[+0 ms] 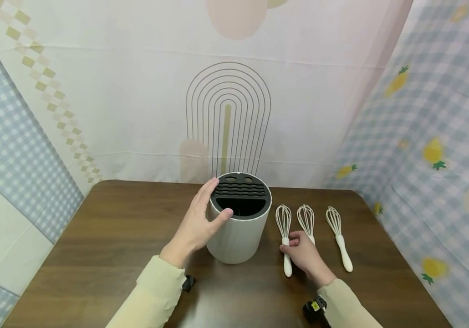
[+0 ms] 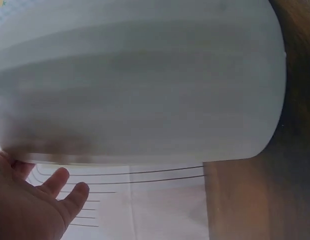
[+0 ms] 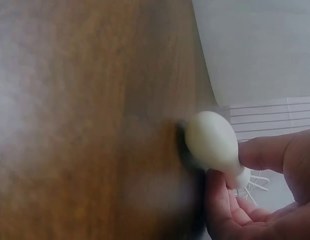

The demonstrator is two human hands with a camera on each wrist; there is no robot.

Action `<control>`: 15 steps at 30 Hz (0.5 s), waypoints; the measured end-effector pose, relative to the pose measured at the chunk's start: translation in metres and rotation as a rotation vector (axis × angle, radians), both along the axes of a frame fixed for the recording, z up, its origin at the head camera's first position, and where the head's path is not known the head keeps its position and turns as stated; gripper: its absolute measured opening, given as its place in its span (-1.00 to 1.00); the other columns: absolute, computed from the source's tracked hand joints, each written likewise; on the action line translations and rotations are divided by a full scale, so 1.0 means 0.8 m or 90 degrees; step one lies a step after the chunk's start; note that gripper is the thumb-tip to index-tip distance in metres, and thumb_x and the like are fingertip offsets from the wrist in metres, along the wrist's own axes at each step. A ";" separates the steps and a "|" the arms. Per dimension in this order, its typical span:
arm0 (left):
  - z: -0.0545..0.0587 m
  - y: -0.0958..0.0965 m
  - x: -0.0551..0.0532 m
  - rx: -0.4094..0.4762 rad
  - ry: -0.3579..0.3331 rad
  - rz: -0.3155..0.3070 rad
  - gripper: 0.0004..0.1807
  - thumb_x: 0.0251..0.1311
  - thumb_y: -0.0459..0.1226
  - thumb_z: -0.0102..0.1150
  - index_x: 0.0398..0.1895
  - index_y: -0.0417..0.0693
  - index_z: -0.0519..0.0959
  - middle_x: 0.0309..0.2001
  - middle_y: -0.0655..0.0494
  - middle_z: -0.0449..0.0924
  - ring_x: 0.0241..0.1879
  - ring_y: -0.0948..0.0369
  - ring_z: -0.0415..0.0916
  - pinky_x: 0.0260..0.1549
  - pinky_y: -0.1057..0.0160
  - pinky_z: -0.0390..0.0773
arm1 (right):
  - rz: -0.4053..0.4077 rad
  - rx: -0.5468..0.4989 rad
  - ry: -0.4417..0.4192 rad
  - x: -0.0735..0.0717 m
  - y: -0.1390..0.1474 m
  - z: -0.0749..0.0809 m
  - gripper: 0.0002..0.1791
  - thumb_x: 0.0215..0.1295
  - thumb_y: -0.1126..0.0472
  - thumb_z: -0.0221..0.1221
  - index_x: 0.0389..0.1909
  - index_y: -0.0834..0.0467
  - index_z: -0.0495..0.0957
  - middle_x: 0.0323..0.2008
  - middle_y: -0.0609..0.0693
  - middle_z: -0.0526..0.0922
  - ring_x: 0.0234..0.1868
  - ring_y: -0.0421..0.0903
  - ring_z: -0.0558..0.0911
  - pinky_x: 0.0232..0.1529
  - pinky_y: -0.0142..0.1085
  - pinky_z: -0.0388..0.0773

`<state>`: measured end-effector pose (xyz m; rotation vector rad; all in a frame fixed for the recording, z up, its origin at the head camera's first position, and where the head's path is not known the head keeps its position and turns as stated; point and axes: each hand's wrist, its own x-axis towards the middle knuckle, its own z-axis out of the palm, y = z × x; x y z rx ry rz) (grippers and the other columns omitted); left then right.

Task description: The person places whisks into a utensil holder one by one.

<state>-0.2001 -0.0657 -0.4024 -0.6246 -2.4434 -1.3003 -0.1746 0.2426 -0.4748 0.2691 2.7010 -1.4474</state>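
A white round utensil holder (image 1: pixel 234 243) with a black slotted top (image 1: pixel 240 189) stands upright near the table's middle. My left hand (image 1: pixel 193 228) spreads its fingers along the holder's left side, thumb at the front rim; the left wrist view shows the holder's pale wall (image 2: pixel 145 100) large above the fingers. Right of the holder lie three white whisks, side by side. Thumb and fingers of my right hand (image 1: pixel 306 257) pinch the handle of the leftmost whisk (image 1: pixel 283 221). In the right wrist view its rounded handle end (image 3: pixel 211 140) juts out from the grip.
The middle whisk (image 1: pixel 306 217), its handle mostly behind my right hand, and the rightmost whisk (image 1: pixel 343 250) lie on the brown wooden table (image 1: pixel 136 218). Behind the table hangs a white patterned cloth (image 1: pixel 136 100); checked cloth (image 1: pixel 415 114) hangs along the right side.
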 end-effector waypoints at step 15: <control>-0.013 0.007 -0.002 -0.003 0.048 0.039 -0.14 0.19 0.25 0.05 0.49 0.13 0.12 0.49 0.30 0.00 0.41 0.10 0.04 0.29 -0.11 0.02 | -0.006 0.017 -0.017 -0.010 0.006 -0.007 -0.63 0.23 0.23 0.26 -0.08 0.43 0.50 -0.31 0.13 0.60 -0.34 -0.08 0.55 -0.33 -0.27 0.50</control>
